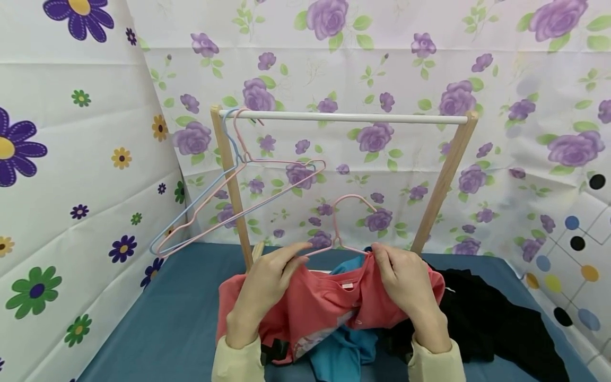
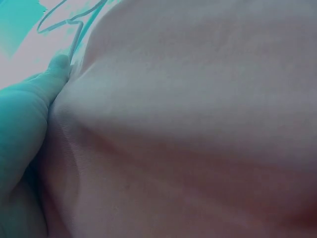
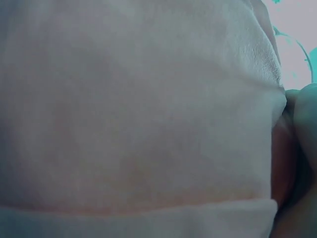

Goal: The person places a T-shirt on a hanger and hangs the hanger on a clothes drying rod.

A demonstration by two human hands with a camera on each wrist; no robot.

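A coral-red T-shirt (image 1: 324,297) is held up in front of me, its neckline with a small white tag facing up. Inside its neck sits a pink hanger (image 1: 337,228), the hook standing above the collar. My left hand (image 1: 268,278) pinches the shirt's left shoulder beside the hanger's arm. On the other side, my right hand (image 1: 404,278) grips the right shoulder near the collar. Shirt cloth (image 2: 188,124) fills most of the left wrist view, with the left thumb (image 2: 58,72) at its edge. The hanger's lower parts are hidden by the shirt.
A rack with a white rail (image 1: 343,116) and wooden posts stands behind. From the rail's left end hang a blue hanger (image 1: 191,204) and a pink hanger (image 1: 281,162). Blue cloth (image 1: 341,353) lies below the shirt, black clothing (image 1: 501,323) at right on the blue table (image 1: 157,323).
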